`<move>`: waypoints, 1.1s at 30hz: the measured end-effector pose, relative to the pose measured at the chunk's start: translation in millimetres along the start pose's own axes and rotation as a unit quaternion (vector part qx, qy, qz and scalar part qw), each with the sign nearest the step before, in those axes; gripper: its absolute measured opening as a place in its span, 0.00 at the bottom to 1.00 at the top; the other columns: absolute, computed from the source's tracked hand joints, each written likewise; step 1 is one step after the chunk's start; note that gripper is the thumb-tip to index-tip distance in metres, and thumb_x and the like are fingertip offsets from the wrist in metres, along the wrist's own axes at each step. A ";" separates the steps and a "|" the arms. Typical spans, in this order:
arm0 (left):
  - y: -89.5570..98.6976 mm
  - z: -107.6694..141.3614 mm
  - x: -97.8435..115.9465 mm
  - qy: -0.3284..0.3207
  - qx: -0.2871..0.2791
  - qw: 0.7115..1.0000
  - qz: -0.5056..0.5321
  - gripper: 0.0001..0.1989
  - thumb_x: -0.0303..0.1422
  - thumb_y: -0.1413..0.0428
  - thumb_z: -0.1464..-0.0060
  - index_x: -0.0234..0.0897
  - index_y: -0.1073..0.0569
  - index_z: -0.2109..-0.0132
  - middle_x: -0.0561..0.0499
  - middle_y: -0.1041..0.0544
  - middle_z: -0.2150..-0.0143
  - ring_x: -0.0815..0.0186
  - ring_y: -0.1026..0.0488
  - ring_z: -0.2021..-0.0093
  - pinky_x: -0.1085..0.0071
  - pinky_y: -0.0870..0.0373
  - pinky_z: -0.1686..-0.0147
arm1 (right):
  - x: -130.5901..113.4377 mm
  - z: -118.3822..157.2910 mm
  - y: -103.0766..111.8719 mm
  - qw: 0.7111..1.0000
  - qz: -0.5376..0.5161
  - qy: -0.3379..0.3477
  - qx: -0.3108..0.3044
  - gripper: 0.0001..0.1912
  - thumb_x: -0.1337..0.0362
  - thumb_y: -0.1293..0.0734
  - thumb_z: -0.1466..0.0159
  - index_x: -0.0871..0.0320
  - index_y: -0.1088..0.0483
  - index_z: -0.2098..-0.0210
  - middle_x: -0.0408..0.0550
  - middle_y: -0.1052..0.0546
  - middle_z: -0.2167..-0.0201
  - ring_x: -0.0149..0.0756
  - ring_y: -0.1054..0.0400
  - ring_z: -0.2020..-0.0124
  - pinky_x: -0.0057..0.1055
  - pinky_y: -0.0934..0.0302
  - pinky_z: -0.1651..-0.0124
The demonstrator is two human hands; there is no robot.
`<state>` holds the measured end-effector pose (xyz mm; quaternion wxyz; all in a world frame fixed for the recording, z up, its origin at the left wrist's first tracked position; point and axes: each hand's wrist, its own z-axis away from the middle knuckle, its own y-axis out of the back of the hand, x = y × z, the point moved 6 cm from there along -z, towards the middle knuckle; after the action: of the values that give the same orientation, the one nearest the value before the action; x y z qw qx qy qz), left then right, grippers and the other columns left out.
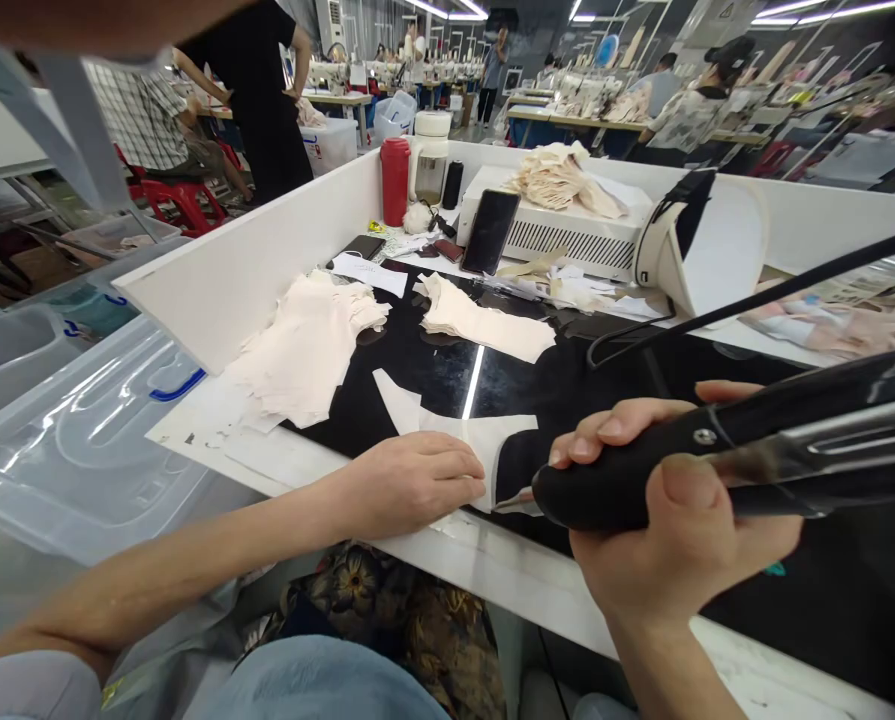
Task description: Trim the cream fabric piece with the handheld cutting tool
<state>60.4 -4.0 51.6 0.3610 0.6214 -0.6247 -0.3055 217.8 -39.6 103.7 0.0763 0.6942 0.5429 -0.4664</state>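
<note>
My right hand (pixel 687 540) is wrapped around a black handheld electric tool (pixel 627 480) with a metal lever along its side. The tool's thin metal tip (pixel 520 502) meets or lies just beside the right edge of a white cut fabric piece (pixel 424 418). Flat on that piece, near the front edge of the black glossy work surface (pixel 567 400), rests my left hand (pixel 421 485), holding it down with fingers together. Behind it lies a small stack of pale pink fabric pieces (pixel 484 320). A larger pale stack (pixel 308 345) sits to the left.
A white low wall (pixel 184 270) borders the table. At the back stand a red thermos (pixel 395 182), a phone (pixel 490 232), a white vented box (pixel 567 235) bearing fabric, and a white lamp (pixel 706 245). A black cord (pixel 762 290) crosses the right side. Clear bins (pixel 94 420) stand left.
</note>
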 end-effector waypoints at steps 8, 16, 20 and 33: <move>-10.0 3.2 -5.8 -0.012 -0.019 1.000 0.002 0.12 0.23 0.52 0.28 0.31 0.22 0.51 0.44 0.18 0.52 0.62 0.21 0.51 0.65 0.24 0.42 | 6.0 3.1 3.2 1.000 0.000 0.008 -0.016 0.21 0.62 0.22 0.38 0.54 0.31 0.50 0.38 0.24 0.70 0.35 0.30 0.76 0.34 0.32 0.73; -5.6 8.3 -4.8 0.033 -0.022 0.998 -0.044 0.07 0.27 0.46 0.29 0.31 0.23 0.50 0.43 0.19 0.54 0.60 0.21 0.49 0.62 0.23 0.42 | 8.5 4.6 3.6 1.000 -0.010 -0.002 -0.018 0.21 0.62 0.22 0.38 0.53 0.31 0.49 0.39 0.24 0.69 0.35 0.30 0.75 0.34 0.31 0.72; -1.7 7.9 1.6 -0.005 0.019 0.999 -0.031 0.08 0.28 0.46 0.28 0.31 0.23 0.49 0.44 0.18 0.51 0.61 0.21 0.48 0.62 0.27 0.38 | 9.8 4.9 3.3 1.000 0.005 -0.003 -0.011 0.22 0.60 0.22 0.38 0.52 0.32 0.49 0.39 0.24 0.70 0.35 0.31 0.76 0.35 0.31 0.72; -8.2 7.2 -6.5 -0.035 -0.038 0.999 -0.006 0.11 0.29 0.49 0.26 0.30 0.22 0.49 0.44 0.18 0.52 0.64 0.21 0.50 0.65 0.26 0.39 | 11.8 5.6 4.4 1.000 -0.014 -0.013 -0.018 0.21 0.62 0.22 0.38 0.52 0.30 0.48 0.40 0.23 0.68 0.37 0.29 0.74 0.36 0.32 0.71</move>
<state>58.7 1.7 40.4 0.3609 0.5998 -0.6211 -0.3525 218.0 -36.7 90.2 0.0894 0.6790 0.5596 -0.4668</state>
